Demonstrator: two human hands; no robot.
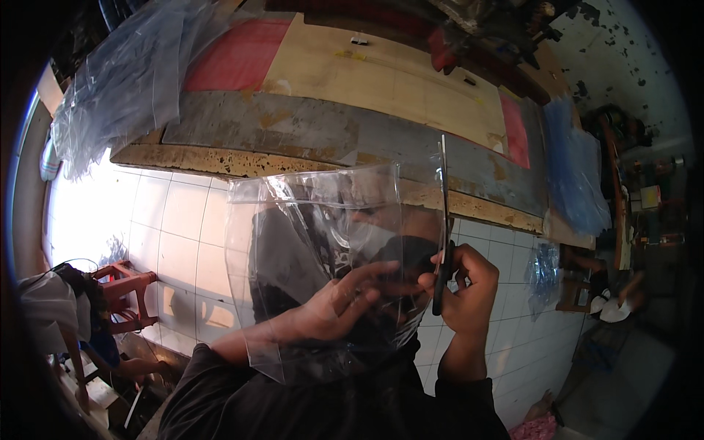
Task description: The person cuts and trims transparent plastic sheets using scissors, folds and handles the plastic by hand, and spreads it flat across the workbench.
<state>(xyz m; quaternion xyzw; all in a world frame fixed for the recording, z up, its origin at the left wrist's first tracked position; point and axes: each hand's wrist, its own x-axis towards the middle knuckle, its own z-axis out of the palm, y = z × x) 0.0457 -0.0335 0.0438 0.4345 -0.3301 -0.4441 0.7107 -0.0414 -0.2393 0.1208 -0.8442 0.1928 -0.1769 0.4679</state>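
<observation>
Beyond my hands runs the long worktable (308,132), its grey and tan top scuffed, with a heap of clear plastic (125,81) piled at its far-left end and a blue bag (579,183) hanging off the right. Below and behind my grip is white tile floor (169,220); down to the left stands a red stool (125,290), and beside it another person's sleeve and arm show at the edge.

Between my hands I hold up a clear plastic sheet (315,213) — it hangs in front of me, wrinkled, its top edge level with the table's near edge. My left hand (334,304) is pressed against the sheet's lower middle, fingers spread flat along it and thumb behind, pinching it taut. My right hand (466,290) is closed round the dark handles of the scissors (443,220), whose blades point straight up along the sheet's right edge and look nearly closed.

I judge this to be mid-cut, trimming the right side of the sheet. The next stroke calls for opening the blades, feeding them upward on the same line, and keeping my left-hand tension steady — slack film would fold between the blades instead of shearing.
</observation>
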